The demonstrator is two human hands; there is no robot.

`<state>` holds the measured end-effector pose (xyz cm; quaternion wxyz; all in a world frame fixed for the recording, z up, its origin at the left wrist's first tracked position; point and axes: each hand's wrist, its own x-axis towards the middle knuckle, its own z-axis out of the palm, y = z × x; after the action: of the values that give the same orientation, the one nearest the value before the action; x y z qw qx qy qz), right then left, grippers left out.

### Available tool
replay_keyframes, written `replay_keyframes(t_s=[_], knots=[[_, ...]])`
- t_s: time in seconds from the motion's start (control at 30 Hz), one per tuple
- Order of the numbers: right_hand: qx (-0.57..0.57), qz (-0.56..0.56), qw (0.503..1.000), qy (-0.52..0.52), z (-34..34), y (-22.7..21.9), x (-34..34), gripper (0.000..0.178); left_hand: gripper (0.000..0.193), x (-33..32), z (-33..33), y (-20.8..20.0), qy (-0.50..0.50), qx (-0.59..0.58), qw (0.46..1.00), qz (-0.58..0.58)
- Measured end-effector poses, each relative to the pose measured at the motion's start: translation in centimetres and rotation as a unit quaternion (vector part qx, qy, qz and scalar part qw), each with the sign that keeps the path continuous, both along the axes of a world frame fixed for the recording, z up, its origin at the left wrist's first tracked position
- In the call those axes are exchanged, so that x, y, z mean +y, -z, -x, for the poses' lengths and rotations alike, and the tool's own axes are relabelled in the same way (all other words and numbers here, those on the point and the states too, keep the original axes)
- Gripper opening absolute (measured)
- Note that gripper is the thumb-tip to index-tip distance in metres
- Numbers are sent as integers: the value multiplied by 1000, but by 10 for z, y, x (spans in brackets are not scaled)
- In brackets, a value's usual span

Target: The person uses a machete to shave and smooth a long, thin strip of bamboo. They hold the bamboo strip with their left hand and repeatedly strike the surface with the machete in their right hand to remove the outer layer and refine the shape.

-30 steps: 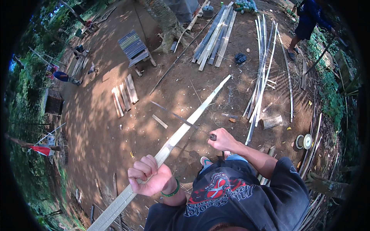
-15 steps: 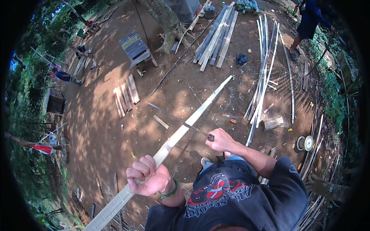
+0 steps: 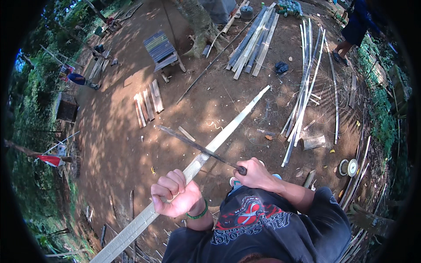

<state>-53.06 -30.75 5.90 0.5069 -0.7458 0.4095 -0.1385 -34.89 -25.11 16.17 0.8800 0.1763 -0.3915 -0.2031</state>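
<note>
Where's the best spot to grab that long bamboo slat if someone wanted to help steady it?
Probably the free far stretch of the slat, past the blade that crosses it. It is long and narrow, slanting up and away, so close around its two edges from the side. The near part is taken by the left hand.

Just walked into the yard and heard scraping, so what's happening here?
A person is working a long pale bamboo slat outdoors. The left hand grips it in a fist, while the right hand holds a long dark blade laid across its top. More slats lie on the dirt.
</note>
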Motion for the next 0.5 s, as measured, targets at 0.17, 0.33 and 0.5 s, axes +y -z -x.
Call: replay_keyframes(t_s=[0.17,0.33,0.5], knots=[[105,-58,988,100,40,102,-52,23,35,-1,7,-3,-13,-38,999,-25],[59,-4,996,68,24,66,-44,25,36,-4,5,-2,-26,-7,999,-19],[65,-6,995,77,32,103,-51,25,37,-3,7,-5,-30,-13,999,-31]])
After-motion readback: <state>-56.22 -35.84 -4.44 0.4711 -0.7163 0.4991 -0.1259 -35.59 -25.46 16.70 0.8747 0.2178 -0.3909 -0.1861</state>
